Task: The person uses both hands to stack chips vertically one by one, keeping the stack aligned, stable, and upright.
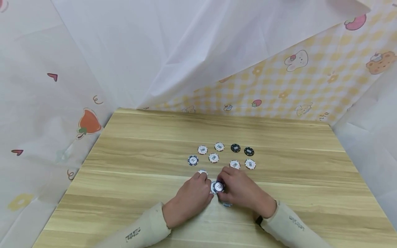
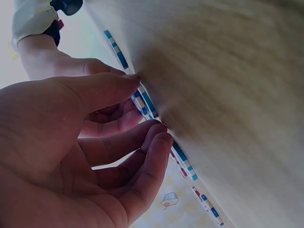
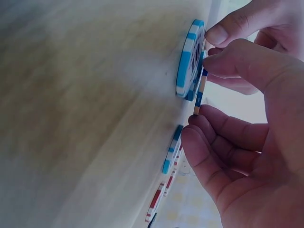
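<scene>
My right hand (image 1: 242, 188) pinches a dark blue poker chip (image 1: 219, 186) marked 10 between thumb and fingers. Its blue-and-orange edge shows in the right wrist view. That chip overlaps a light blue and white chip (image 1: 212, 187) on the table. My left hand (image 1: 190, 193) holds this lower chip, thumb and curled fingertips at its edge; in the left wrist view its rim (image 2: 151, 104) lies between them. Another light blue chip (image 1: 227, 204) is partly covered by my right hand. Beyond my left fingers a further chip (image 1: 203, 172) is half hidden.
Farther back on the wooden table (image 1: 124, 206) lie several white chips marked 100, one at the left (image 1: 203, 150). A dark blue chip (image 1: 193, 160) marked 10 is nearby. Two black chips, including the right one (image 1: 249, 151), lie at the back right. White sheeting (image 1: 40, 103) surrounds the table.
</scene>
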Tool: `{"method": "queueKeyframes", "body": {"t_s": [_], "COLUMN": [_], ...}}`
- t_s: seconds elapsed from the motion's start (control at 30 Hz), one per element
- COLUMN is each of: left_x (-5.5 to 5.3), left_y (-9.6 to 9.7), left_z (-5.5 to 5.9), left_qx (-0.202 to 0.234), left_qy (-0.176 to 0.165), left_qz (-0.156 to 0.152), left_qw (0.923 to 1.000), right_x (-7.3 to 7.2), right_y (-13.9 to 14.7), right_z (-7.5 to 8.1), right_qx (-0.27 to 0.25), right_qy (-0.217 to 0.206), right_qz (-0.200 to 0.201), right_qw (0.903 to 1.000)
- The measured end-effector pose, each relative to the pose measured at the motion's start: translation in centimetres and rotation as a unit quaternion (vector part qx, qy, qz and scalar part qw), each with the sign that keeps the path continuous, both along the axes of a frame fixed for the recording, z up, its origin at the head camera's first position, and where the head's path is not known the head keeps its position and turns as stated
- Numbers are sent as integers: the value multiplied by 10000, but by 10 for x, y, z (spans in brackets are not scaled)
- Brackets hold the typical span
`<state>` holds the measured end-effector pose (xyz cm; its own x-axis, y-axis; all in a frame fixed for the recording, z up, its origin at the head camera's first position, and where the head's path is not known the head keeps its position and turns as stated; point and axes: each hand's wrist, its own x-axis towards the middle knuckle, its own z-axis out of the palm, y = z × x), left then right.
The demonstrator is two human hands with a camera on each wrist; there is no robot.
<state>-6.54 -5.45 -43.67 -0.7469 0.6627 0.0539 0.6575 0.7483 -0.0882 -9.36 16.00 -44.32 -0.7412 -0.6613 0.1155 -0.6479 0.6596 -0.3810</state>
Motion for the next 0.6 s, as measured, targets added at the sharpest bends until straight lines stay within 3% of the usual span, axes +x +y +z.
{"method": "queueKeyframes", "body": {"t_s": [0.6], "left_x": [0], "left_y": [-1], "left_z": [0], "left_qx": [83], "left_qy": [-130], "left_qz": [21], "left_qw": [9999], "right_x": [-2], "right_y": [-7], "right_z": [-3], "right_qx": [-140], "right_qy": [188], "right_qz": [229], "right_qw": [9995]}}
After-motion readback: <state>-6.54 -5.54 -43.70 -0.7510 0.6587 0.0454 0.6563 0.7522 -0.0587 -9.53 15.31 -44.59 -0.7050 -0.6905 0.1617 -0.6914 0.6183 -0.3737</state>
